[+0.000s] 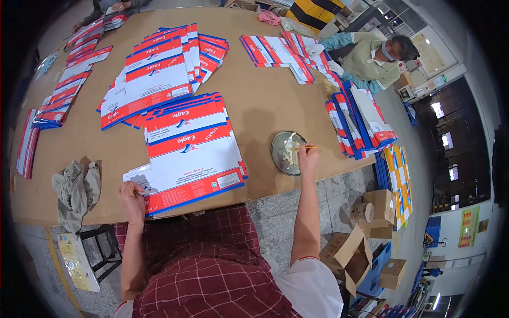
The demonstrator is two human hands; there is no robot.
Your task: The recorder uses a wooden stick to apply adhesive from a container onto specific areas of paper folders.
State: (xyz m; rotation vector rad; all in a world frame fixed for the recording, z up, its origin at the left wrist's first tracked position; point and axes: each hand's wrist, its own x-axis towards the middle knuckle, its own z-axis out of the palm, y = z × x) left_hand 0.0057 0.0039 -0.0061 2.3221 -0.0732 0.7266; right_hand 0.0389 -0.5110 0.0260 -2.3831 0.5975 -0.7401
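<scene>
My right hand (308, 159) is closed on a thin brush (312, 147) with an orange-brown handle, held over a round metal dish (277, 159). White paste (289, 150) is smeared inside the dish, and the brush's tip is hard to make out there. In front of me lies a stack of flat printed cardboard box blanks (196, 151), white with red and blue bands. My left hand (132, 200) is closed at the lower left corner of the top blank, its fingers pinching the small white side flap (139, 176).
More blanks lie in a fanned pile (156, 79) beyond and in a row (69, 87) at left. A grey cloth (79, 188) hangs over the near left table edge. Across at right, a masked co-worker (371, 58) handles blanks beside an upright stack (360, 119). Open cartons (347, 259) stand on the floor.
</scene>
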